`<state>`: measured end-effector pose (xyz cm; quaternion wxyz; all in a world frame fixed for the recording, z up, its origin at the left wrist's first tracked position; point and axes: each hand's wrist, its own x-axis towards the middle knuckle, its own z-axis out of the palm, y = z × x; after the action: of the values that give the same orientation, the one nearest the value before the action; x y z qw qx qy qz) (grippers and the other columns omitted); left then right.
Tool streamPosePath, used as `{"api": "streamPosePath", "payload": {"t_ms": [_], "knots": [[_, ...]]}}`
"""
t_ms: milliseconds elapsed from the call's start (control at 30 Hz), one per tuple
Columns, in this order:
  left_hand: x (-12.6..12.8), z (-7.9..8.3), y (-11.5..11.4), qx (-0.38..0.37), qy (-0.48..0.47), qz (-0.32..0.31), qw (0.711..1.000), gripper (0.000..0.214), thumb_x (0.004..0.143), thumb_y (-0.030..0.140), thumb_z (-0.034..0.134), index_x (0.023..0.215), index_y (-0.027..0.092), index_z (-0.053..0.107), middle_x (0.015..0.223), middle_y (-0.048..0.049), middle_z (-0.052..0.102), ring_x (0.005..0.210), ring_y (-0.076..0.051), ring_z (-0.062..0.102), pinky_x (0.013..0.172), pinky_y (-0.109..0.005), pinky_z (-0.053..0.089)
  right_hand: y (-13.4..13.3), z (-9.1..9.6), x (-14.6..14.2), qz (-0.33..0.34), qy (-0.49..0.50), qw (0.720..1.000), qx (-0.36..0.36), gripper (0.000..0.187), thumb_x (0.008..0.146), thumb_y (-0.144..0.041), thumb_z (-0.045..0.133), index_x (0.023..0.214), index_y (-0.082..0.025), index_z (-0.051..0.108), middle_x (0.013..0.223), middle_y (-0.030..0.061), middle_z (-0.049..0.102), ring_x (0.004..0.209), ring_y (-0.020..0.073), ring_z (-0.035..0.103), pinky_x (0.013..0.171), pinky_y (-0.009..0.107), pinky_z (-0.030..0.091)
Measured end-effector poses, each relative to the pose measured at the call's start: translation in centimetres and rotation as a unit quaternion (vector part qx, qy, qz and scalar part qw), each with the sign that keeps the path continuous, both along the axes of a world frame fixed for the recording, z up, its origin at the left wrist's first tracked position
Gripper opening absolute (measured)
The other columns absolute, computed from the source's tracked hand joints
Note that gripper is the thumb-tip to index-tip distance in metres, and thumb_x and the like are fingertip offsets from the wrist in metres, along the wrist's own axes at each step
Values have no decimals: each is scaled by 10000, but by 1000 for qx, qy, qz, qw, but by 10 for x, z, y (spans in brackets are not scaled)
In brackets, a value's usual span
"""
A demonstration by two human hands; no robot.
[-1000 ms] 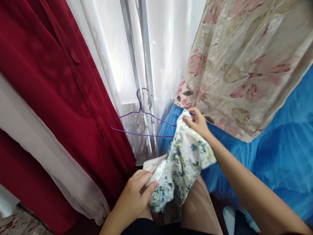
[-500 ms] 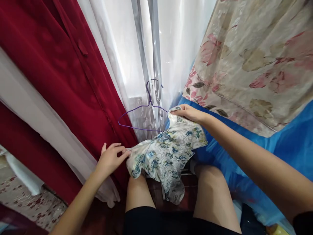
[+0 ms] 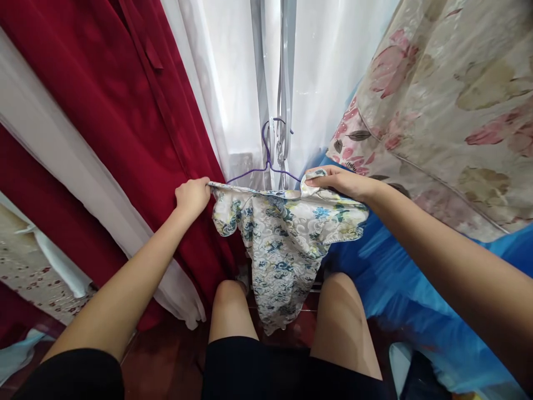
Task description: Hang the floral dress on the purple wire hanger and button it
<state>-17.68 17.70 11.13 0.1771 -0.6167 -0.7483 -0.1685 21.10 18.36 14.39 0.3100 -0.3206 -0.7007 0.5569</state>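
Note:
A white blouse (image 3: 283, 244) with a blue and yellow floral pattern hangs spread out between my two hands, above my knees. My left hand (image 3: 194, 198) is closed on its left upper edge, at the sleeve or shoulder. At the neckline on the other side, my right hand (image 3: 333, 180) pinches the cloth between thumb and fingers. Just behind the blouse's top edge hangs a purple hanger (image 3: 267, 164). Its lower part is hidden by the cloth, and I cannot tell whether the blouse touches it.
Grey straps (image 3: 287, 66) hang around the hanger's hook, before a white sheer curtain (image 3: 233, 83). Red curtains (image 3: 166, 139) hang at the left. On the right are a cream floral cloth (image 3: 449, 100) and blue tulle-like fabric (image 3: 375, 266).
My left hand has moved up and taken hold of the blouse's left edge. The blouse is now raised and stretched wide, covering the lower part of the hanger.

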Motion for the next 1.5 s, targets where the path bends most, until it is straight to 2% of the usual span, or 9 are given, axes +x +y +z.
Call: {"api": "streamPosePath", "payload": {"t_ms": [133,267,467,633,833,967,1100,1300,1500], "knots": [[11,11,31,75,-108,-49,990,349,924,258,468,1085,187,770,1024,-148,756,948,-317,662,813,-376,436,-1,-4,-4,-16,4,1000,-20,208,725,-356,792,672,-198,666,580,0,609,481,127,486,454,266,358],[11,8,55,88,-237,-113,961,377,882,166,477,1108,133,778,1036,-119,773,926,-223,669,774,-283,447,-1,-11,-4,-35,13,999,-32,214,732,-373,775,693,-187,677,599,19,633,491,141,518,473,278,376],[-14,-33,35,16,-253,-114,961,262,748,105,600,914,130,802,795,-95,772,747,-222,688,745,-287,480,-4,-13,-4,-43,9,999,-20,240,771,-374,757,666,-192,640,560,-3,575,478,125,479,460,266,338],[-23,-56,31,17,-286,-130,949,301,791,129,522,926,172,789,668,-38,743,562,-184,684,627,-252,513,-9,-11,-10,-28,22,999,-24,225,755,-346,794,701,-189,642,611,-11,586,515,119,504,491,251,383],[-3,-38,84,164,-316,-134,925,398,804,166,488,1062,135,789,913,-91,785,768,-207,719,753,-284,542,-13,-8,-14,-25,26,999,-32,215,743,-335,809,727,-194,648,641,-8,610,542,132,515,529,261,416],[7,-26,104,183,-336,-150,912,430,793,168,496,1110,109,780,975,-99,789,840,-210,711,755,-278,539,-13,-10,-14,-31,37,998,-46,186,780,-324,759,708,-189,653,636,5,624,540,142,521,545,277,432],[-3,-28,89,158,-317,-171,919,369,764,140,526,993,134,815,898,-88,790,828,-226,708,763,-290,526,-15,-12,-15,-48,38,997,-54,158,775,-315,746,722,-189,667,629,8,633,533,154,528,546,288,438],[-16,-54,52,88,-236,-120,960,301,732,122,608,940,202,810,923,-107,781,953,-319,700,932,-410,489,-17,-13,-19,-49,48,996,-52,167,756,-313,767,710,-186,670,600,-2,619,519,143,517,533,279,430],[-7,-56,85,95,-345,-136,924,341,760,97,559,987,158,807,739,-62,751,623,-199,686,727,-310,549,-12,-19,-21,-43,61,995,-72,189,738,-326,799,728,-177,683,653,23,658,555,155,567,545,282,462]]}}
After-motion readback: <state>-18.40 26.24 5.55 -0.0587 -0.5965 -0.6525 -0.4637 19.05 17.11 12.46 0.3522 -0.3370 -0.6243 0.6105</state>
